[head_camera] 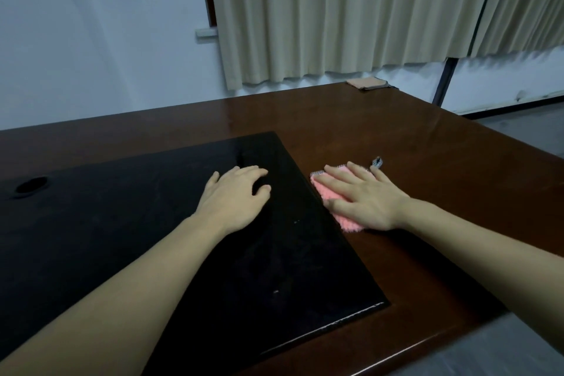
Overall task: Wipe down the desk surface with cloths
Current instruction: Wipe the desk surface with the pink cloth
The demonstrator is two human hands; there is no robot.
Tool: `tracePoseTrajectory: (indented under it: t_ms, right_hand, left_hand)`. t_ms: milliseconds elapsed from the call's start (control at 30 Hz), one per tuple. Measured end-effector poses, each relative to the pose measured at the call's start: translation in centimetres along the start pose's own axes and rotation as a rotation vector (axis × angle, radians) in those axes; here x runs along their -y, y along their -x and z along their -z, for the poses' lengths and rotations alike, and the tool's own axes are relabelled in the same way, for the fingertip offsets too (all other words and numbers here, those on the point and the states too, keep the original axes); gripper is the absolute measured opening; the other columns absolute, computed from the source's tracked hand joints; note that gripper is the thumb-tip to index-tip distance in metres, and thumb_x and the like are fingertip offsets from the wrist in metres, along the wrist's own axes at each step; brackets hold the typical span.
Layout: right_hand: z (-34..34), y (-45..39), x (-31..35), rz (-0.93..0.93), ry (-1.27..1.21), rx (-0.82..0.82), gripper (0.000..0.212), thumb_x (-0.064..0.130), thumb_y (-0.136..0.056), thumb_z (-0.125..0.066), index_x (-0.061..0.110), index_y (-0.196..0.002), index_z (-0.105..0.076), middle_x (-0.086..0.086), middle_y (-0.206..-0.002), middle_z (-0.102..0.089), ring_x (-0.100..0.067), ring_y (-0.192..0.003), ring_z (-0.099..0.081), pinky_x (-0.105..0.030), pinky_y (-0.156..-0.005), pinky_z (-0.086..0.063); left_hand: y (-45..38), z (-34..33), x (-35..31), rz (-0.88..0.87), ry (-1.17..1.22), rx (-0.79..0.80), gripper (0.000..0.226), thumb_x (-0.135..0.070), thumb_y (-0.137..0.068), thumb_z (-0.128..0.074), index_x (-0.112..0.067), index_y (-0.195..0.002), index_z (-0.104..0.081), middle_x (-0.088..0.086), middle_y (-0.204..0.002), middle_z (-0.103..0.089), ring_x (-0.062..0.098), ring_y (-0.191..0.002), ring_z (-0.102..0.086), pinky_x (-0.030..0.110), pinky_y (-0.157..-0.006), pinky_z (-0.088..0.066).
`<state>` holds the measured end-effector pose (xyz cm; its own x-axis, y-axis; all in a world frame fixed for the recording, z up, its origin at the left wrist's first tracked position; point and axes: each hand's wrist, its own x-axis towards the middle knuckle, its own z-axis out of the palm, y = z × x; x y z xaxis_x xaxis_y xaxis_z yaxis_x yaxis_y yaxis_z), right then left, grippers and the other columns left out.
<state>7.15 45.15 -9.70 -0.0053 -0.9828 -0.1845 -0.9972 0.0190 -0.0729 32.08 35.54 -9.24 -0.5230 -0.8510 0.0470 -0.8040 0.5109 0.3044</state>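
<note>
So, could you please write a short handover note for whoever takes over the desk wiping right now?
Right hand: flat, fingers straight, pressing the pink cloth on the brown desk, just beside the black inset panel.
Left hand: resting on the black panel, fingers loosely bent; any cloth under it cannot be made out.
A folded tan cloth lies at the far edge.
Done: cannot tell which areas are wiped.
Left: probably the rest of the brown surface and the panel.

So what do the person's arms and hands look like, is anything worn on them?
Both forearms are bare as far as the picture shows, with no sleeves in view. The left hand and the right hand wear no gloves, and no rings, watch or wristband can be seen. The fingernails look short and unpainted, though the light is dim.
</note>
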Motion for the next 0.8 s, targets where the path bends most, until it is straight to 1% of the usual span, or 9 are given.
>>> tracePoseTrajectory:
  t_ms: [100, 200, 367, 467, 700, 800]
  right_hand:
    - [0.6, -3.1, -0.1, -0.068, -0.019, -0.017, 0.061, 0.066, -0.102, -0.019, 0.054, -0.157, 0.003, 0.017, -0.169, 0.006, -0.025, -0.157, 0.007, -0.056, -0.123, 0.003]
    - [1.3, -6.3, -0.1, -0.127, -0.046, -0.031, 0.061, 0.066, -0.102, -0.020, 0.052, -0.158, 0.000, 0.015, -0.170, 0.002, -0.028, -0.157, 0.004, -0.059, -0.122, 0.002]
    - [1.6, -8.6, 0.3, -0.166, -0.049, -0.015, 0.062, 0.066, -0.102, -0.020, 0.049, -0.159, -0.001, 0.011, -0.171, 0.003, -0.032, -0.157, 0.004, -0.062, -0.122, 0.003]
    - [1.4, -7.5, 0.9, -0.130, -0.034, -0.001, 0.062, 0.065, -0.103, -0.020, 0.049, -0.158, 0.003, 0.012, -0.170, 0.006, -0.032, -0.156, 0.007, -0.062, -0.122, 0.004]
    - [-0.5, -0.8, 5.8, 0.078, 0.033, 0.003, 0.062, 0.065, -0.103, -0.017, 0.051, -0.158, 0.007, 0.015, -0.169, 0.011, -0.027, -0.156, 0.013, -0.057, -0.123, 0.009]
    - [-0.9, 0.7, 6.7, 0.125, 0.037, 0.007, 0.061, 0.065, -0.102, -0.017, 0.052, -0.157, 0.007, 0.017, -0.168, 0.012, -0.024, -0.156, 0.015, -0.056, -0.124, 0.008]
  left_hand:
    - [0.4, -0.2, 1.9, 0.045, -0.009, 0.006, 0.050, -0.047, -0.106, -0.038, -0.035, -0.154, -0.036, -0.011, -0.165, -0.026, 0.019, -0.154, -0.017, 0.051, -0.125, -0.008]
    - [0.7, -1.0, 2.7, 0.043, -0.001, -0.008, 0.050, -0.046, -0.107, -0.036, -0.036, -0.155, -0.034, -0.013, -0.166, -0.022, 0.018, -0.155, -0.013, 0.050, -0.126, -0.006]
    - [0.4, -1.5, 3.0, 0.045, 0.000, -0.039, 0.049, -0.046, -0.106, -0.036, -0.037, -0.154, -0.035, -0.014, -0.166, -0.024, 0.017, -0.155, -0.014, 0.049, -0.126, -0.007]
    - [0.4, -1.5, 3.0, 0.046, -0.004, -0.033, 0.049, -0.047, -0.106, -0.035, -0.037, -0.154, -0.034, -0.014, -0.166, -0.023, 0.017, -0.155, -0.014, 0.050, -0.126, -0.007]
    - [0.4, -1.6, 3.2, 0.041, -0.002, -0.043, 0.050, -0.046, -0.106, -0.035, -0.037, -0.155, -0.033, -0.013, -0.166, -0.023, 0.017, -0.155, -0.013, 0.049, -0.126, -0.007]
    - [0.4, -1.6, 3.2, 0.039, -0.008, -0.038, 0.050, -0.046, -0.106, -0.034, -0.037, -0.155, -0.032, -0.013, -0.166, -0.022, 0.016, -0.155, -0.013, 0.048, -0.126, -0.007]
